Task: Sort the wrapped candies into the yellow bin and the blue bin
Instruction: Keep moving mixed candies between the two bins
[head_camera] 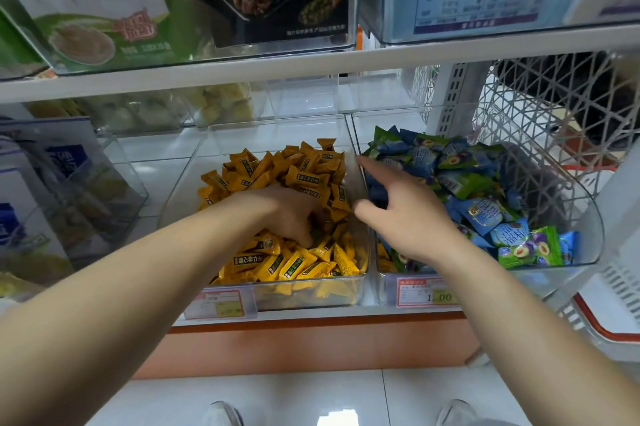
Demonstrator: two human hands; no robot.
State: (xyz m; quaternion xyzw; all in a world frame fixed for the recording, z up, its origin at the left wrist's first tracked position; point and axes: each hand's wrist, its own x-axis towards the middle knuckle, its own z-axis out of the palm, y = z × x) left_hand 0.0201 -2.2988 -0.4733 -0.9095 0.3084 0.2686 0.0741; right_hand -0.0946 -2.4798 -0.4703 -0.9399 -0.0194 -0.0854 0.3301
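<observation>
The clear bin of yellow-wrapped candies point(277, 169) has its front wall point(304, 299) at the shelf edge. My left hand point(289, 212) reaches into it, fingers curled down onto a dark green wrapper point(317, 238) among the yellow ones. To its right, the clear bin point(588, 218) holds blue and green wrapped candies point(485, 190). My right hand point(410, 218) hovers over that bin's left side. Its index finger points straight along the divider and the thumb is spread; nothing is visibly held. The other fingers are hidden behind the hand.
A white shelf board point(311, 65) overhangs the bins, carrying boxed goods in clear trays. Price tags point(424, 290) hang on the shelf front. A white lattice basket point(554, 107) stands at right, clear bins with packets point(69, 183) at left. My shoes point(221, 413) are on the tiled floor.
</observation>
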